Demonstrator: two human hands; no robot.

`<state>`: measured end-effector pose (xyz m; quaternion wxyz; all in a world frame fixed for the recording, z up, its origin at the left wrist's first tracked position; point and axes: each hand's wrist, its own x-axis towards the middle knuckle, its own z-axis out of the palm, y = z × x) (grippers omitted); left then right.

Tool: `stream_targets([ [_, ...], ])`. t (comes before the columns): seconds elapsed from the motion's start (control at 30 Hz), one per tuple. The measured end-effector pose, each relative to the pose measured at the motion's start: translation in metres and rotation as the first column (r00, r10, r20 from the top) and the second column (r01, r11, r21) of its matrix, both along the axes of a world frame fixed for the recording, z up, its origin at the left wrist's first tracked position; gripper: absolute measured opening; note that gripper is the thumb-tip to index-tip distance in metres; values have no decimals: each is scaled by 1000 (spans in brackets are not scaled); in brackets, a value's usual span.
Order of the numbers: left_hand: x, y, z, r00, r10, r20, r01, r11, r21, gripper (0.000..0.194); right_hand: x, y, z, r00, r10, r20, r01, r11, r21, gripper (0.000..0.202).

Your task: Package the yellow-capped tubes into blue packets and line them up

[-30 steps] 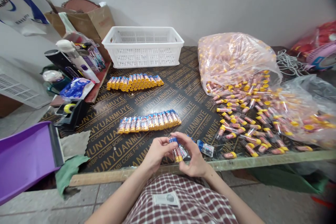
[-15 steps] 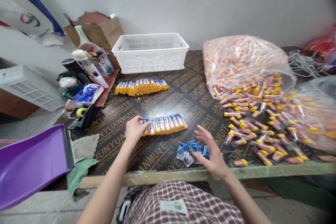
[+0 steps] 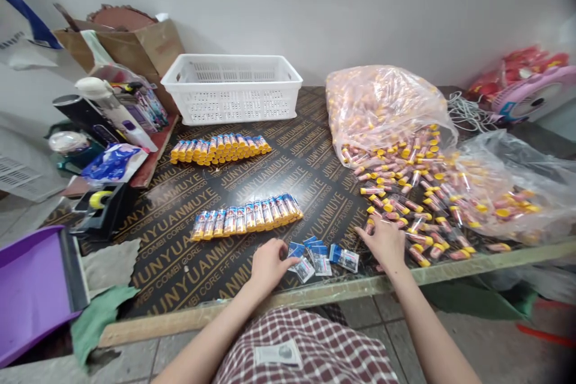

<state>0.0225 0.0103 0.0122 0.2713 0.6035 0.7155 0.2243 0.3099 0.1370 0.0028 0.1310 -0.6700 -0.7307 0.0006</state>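
My left hand (image 3: 270, 265) is curled at the left side of some small clear packets with blue tops (image 3: 320, 261), its thumb and forefinger at the edge of the leftmost one. My right hand (image 3: 386, 245) reaches into loose clear tubes with yellow caps and pink contents (image 3: 420, 240). Its thumb and fingers close around one tube (image 3: 369, 227) at the left edge of this pile. Beyond my left hand lies a slanting row of blue-labelled tubes with yellow ends (image 3: 247, 217), side by side. A second, stacked group of such tubes (image 3: 220, 149) lies farther back.
A white plastic basket (image 3: 234, 105) stands at the back. A large clear bag of tubes (image 3: 387, 108) spills forward at right; a pink fan (image 3: 535, 96) is behind it. At left are a tape dispenser (image 3: 105, 210), bottles (image 3: 85, 120) and a purple dustpan (image 3: 33, 288).
My left hand has left the row of labelled tubes and come down to the packets. My right hand has moved from the packets to the loose tubes. The view has shifted right.
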Motion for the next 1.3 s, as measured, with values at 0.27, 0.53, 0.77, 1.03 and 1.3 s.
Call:
stream_targets([
  [0.27,7,6,-11,1000,-16,-26,15,999,-50,9,-11,-7,7,953,35,-300,-44,999,-22,55],
  [0.53,4,-4,-9,999,13,40,-15,998,67,5,-63,-36,37,464,95,-881,-384,918,-103,40],
  [0.77,-2,-4,21,539,308,784,-322,936,-146,22,-92,-64,57,358,85,-930,-410,909,-75,26],
  [1.03,-22,2,50,79,395,915,-435,840,-325,32,-113,-94,67,368,323,-872,-430,891,149,20],
  [1.3,-27,4,49,81,407,910,-552,779,-299,35,-120,-103,68,459,487,-743,-420,856,302,30],
])
